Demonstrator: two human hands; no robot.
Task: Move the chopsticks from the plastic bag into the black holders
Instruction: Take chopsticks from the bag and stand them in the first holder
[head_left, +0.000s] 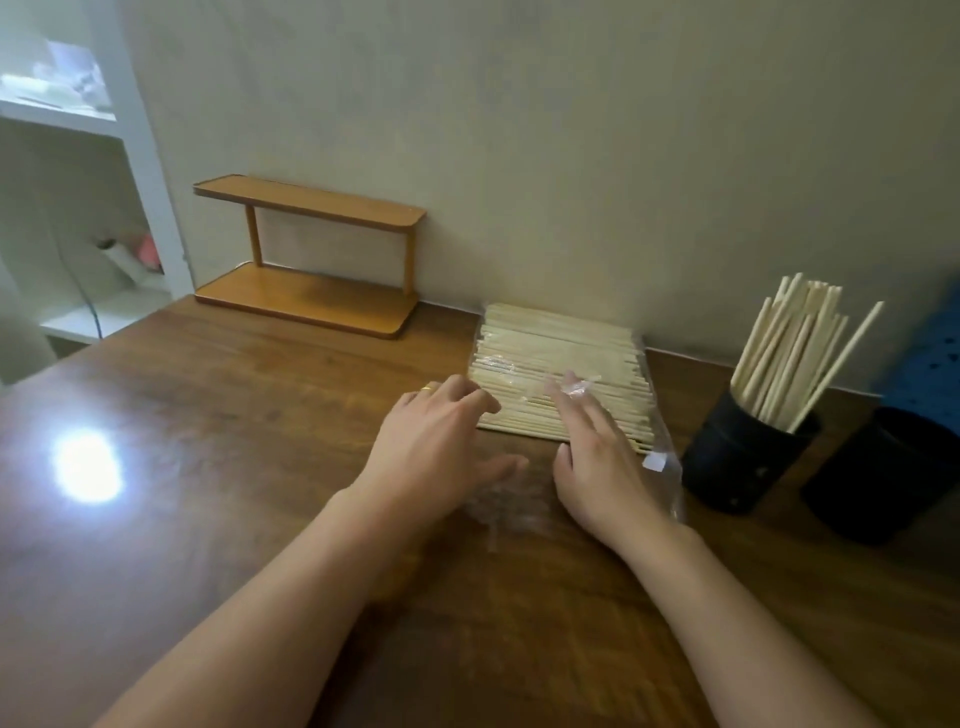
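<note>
Both hands lie with loose fingers at the near edge of the bag (660, 462), left hand (441, 441) beside the chopsticks (561, 364), right hand (597, 457) on them, the filled holder (737, 462) and second holder (878, 478) right of the bag, a rack (311, 260) to its left.

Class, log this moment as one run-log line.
hands: left and right open on bag | chopsticks bagged | near holder partly filled
</note>
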